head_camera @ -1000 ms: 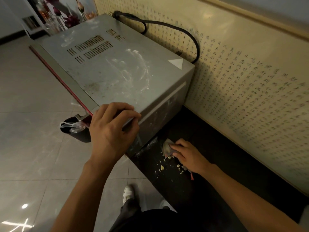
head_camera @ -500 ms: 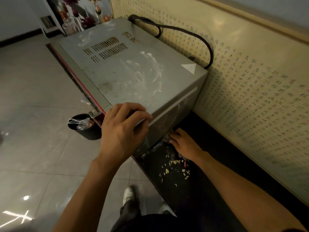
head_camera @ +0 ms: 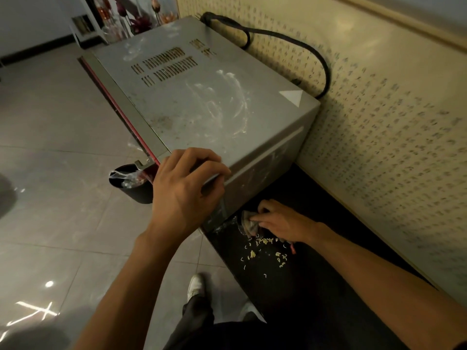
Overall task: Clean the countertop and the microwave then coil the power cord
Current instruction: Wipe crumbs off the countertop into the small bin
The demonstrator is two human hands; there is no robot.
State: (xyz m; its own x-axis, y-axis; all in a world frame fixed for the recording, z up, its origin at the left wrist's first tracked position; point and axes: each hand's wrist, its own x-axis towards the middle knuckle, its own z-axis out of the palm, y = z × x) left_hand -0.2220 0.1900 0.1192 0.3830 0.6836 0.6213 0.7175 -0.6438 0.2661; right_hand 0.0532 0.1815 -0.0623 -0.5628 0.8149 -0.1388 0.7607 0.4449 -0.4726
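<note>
A grey microwave point(head_camera: 202, 104), its top streaked with white smears, sits on a dark countertop point(head_camera: 316, 286) against a patterned wall, its black power cord point(head_camera: 290, 40) looping uncoiled behind it. The left hand point(head_camera: 182, 195) is curled over the appliance's near top corner, gripping the edge, apparently to brace or tip it. The right hand point(head_camera: 280, 221) is closed on a crumpled cloth point(head_camera: 249, 222) pressed to the counter at the microwave's base; over the past second it has pushed in towards the base and drawn back a little, so the sweep of this corner is under way. Pale crumbs point(head_camera: 265, 248) lie scattered just beside the cloth, uncollected. A black bin point(head_camera: 134, 185) stands on the floor below.
</note>
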